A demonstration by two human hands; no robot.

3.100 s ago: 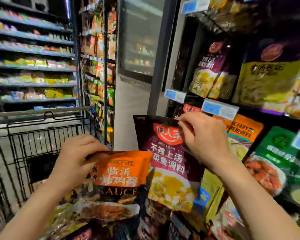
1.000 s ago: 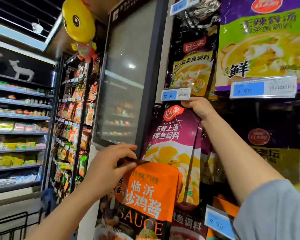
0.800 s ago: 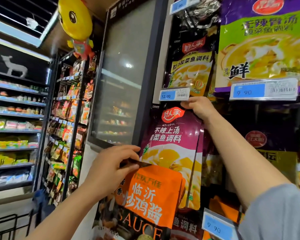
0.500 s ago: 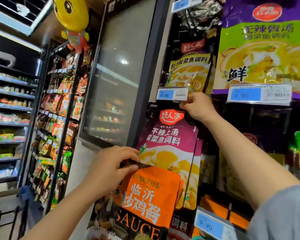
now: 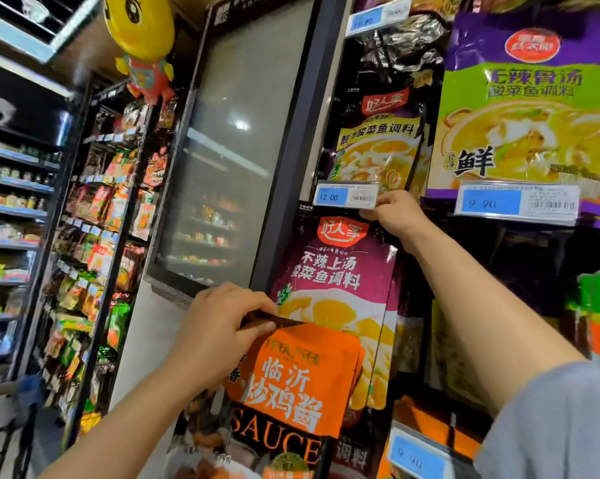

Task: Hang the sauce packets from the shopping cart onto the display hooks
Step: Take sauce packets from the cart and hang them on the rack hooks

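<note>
My right hand [image 5: 393,214] pinches the top edge of a maroon sauce packet [image 5: 336,271] with yellow soup art, holding it up just under the 12.00 price tag [image 5: 347,195] on the display. The hook itself is hidden behind my fingers and the tag. My left hand [image 5: 222,333] grips the top of an orange and black packet [image 5: 291,385] marked SAUCE, lower and in front of the maroon one. The shopping cart shows only as dark bars [image 5: 4,440] at the bottom left.
Hanging packets fill the display: a dark one with yellow soup [image 5: 378,143] above, a purple-green one [image 5: 533,108] at upper right over a 9.90 tag [image 5: 516,202]. A glass-door cooler [image 5: 229,160] stands left of the display. Stocked shelves [image 5: 15,209] line the aisle.
My right hand has lifted the maroon packet from cart height up to the 12.00 tag and in the last second edged slightly higher. My left hand has kept the orange packet below it.
</note>
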